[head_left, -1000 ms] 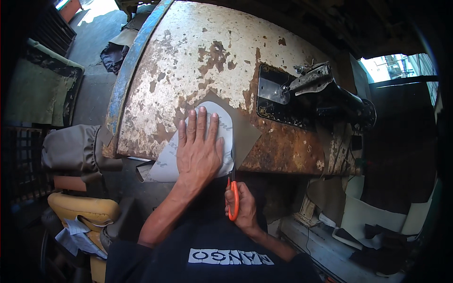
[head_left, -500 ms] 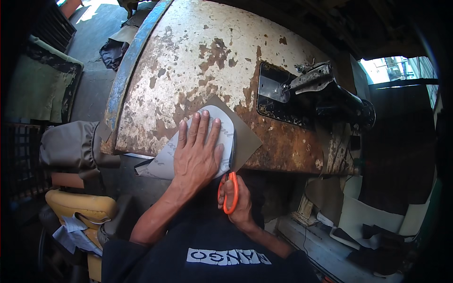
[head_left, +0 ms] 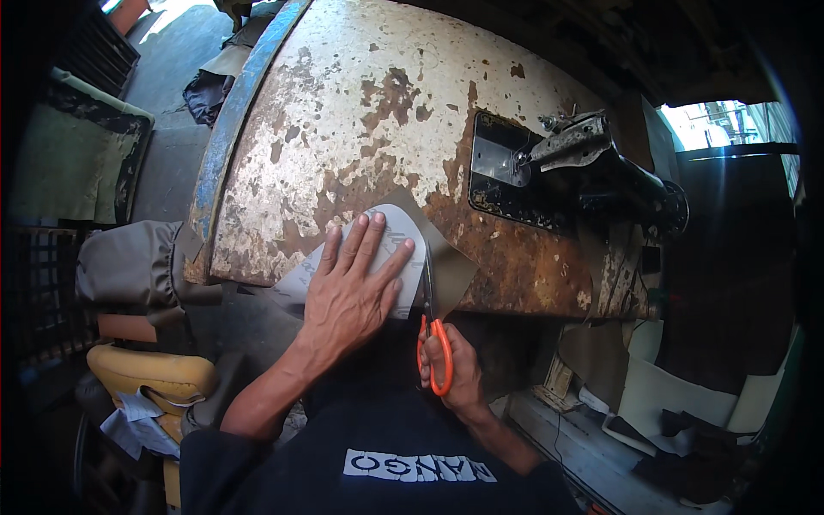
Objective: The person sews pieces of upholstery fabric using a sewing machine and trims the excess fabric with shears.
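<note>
My left hand (head_left: 345, 287) lies flat with fingers spread on a pale grey, round-ended patterned piece (head_left: 401, 227). Beneath that piece is a brown-grey sheet of leather-like material (head_left: 455, 273), which shows along its right side and far corner. My right hand (head_left: 464, 374) grips the orange handles of a pair of scissors (head_left: 445, 371). The blades point away from me and run along the right edge of the pale piece, with the brown sheet to their right. My left palm hides much of the pale piece.
A worn table (head_left: 343, 112) with peeling white paint spreads ahead, edged by a blue strip (head_left: 225, 129). A black sewing machine (head_left: 627, 176) is set into its right side. To the left are a brown covered cushion (head_left: 129, 262) and a yellow padded seat (head_left: 154, 373). Material scraps (head_left: 678, 390) lie at lower right.
The scissors and my right hand have shifted slightly right, and more of the blades shows now. My left hand has slid a little nearer to me, its forefinger spread wider.
</note>
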### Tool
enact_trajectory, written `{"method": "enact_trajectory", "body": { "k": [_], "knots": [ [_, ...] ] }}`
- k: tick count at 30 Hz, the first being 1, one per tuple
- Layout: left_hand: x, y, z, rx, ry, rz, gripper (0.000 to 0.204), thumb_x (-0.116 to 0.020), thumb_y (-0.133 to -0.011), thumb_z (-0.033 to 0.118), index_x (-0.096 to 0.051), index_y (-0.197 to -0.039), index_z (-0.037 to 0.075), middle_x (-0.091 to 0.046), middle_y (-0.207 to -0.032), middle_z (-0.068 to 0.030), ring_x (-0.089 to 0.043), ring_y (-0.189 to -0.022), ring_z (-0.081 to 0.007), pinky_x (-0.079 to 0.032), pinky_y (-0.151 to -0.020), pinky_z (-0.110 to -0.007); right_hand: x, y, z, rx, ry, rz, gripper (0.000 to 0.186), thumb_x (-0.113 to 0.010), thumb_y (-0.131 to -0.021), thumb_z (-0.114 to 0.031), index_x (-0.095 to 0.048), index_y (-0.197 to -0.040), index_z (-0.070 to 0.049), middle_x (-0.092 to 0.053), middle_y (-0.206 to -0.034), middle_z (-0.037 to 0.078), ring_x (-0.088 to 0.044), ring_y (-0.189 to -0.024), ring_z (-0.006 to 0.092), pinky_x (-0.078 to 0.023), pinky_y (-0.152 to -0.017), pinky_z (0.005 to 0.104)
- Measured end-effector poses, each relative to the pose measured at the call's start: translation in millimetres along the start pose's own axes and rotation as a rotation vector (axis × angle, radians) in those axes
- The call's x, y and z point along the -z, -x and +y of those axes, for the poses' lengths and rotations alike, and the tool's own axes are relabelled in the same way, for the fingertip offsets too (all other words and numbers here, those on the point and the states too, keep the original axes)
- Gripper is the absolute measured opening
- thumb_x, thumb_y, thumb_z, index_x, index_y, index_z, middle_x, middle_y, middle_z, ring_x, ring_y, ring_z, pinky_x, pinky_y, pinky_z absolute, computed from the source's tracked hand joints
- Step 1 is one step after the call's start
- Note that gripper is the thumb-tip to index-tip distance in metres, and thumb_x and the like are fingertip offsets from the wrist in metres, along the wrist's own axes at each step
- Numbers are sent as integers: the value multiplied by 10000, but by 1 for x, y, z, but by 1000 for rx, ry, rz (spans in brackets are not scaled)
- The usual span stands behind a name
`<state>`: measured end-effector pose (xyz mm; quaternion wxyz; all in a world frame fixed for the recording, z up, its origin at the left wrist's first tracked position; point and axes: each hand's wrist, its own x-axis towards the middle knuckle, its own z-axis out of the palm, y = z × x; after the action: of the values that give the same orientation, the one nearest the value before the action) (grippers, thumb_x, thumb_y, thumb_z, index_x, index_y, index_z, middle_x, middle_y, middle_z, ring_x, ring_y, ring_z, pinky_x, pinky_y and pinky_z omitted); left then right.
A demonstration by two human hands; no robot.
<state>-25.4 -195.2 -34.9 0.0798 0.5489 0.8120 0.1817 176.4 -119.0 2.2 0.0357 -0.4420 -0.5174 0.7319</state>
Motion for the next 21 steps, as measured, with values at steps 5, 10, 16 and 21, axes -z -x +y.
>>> {"method": "enact_trajectory", "body": {
  "k": [5, 10, 16, 21],
  "knots": [
    [7, 2, -4, -53, -4, -39, 538, -529, -1029, 354, -490, -1563, 300, -337, -1670, -174, -270, -1570, -336, -133, -1291, -503, 8, 4, -5, -43, -1, -27, 475, -669, -1017, -477, -563, -1122, -27, -551, -785, -10, -574, -629, 57, -514, -564, 223],
    [9, 4, -5, -82, -4, -72, 547, -538, -1023, 355, -481, -1566, 315, -327, -1676, -169, -269, -1570, -336, -138, -1289, -505, 23, 10, -12, -104, 58, -48, 469, -686, -1007, -474, -581, -1107, -27, -566, -771, -11, -568, -615, 46, -504, -551, 216],
    [10, 7, -7, -106, -10, -98, 554, -550, -1017, 370, -479, -1565, 326, -311, -1685, -162, -261, -1573, -334, -137, -1289, -504, 34, 4, -23, -157, 155, -66, 461, -707, -996, -466, -586, -1119, -38, -579, -771, -18, -560, -593, 47, -489, -540, 216],
    [12, 11, -11, -152, -13, -144, 557, -555, -1020, 397, -468, -1568, 343, -299, -1690, -150, -257, -1574, -328, -134, -1294, -507, 39, 1, -26, -180, 125, -89, 450, -719, -993, -442, -593, -1141, -36, -588, -786, -16, -559, -588, 51, -483, -538, 216]
  ]
}}
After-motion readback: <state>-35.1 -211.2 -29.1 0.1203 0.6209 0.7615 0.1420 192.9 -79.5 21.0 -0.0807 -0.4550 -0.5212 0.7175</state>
